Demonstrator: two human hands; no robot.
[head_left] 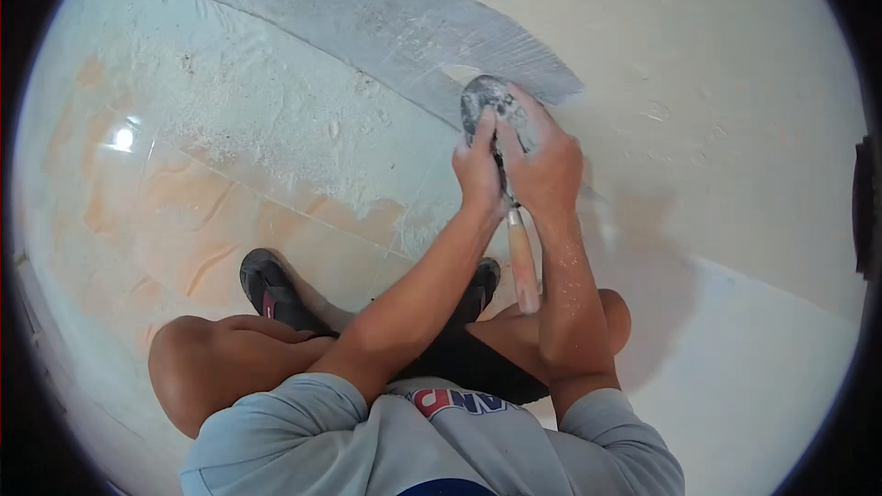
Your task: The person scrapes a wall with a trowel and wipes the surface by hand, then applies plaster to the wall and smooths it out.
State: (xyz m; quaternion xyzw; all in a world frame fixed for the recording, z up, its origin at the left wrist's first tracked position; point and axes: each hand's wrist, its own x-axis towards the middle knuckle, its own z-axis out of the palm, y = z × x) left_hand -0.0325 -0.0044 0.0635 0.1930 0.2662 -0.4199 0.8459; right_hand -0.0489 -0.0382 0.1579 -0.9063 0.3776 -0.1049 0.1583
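Both of my hands are closed on the blade of a trowel (487,90), with the thumbs lying on top of it. The blade is rounded, dark grey and smeared with white powder. Its wooden handle (523,262) points back toward my body, between my forearms. My left hand (476,165) grips the left edge, and my right hand (549,165) wraps the right side. The blade's tip overlaps the lower edge of a streaked grey patch (386,28) on the cream wall (717,64).
White dust covers much of the tiled floor (193,220), thickest along the wall's base. My shoes (266,280) are planted on the tiles below my bent knees. The cream surface continues to the right, where my shadow falls.
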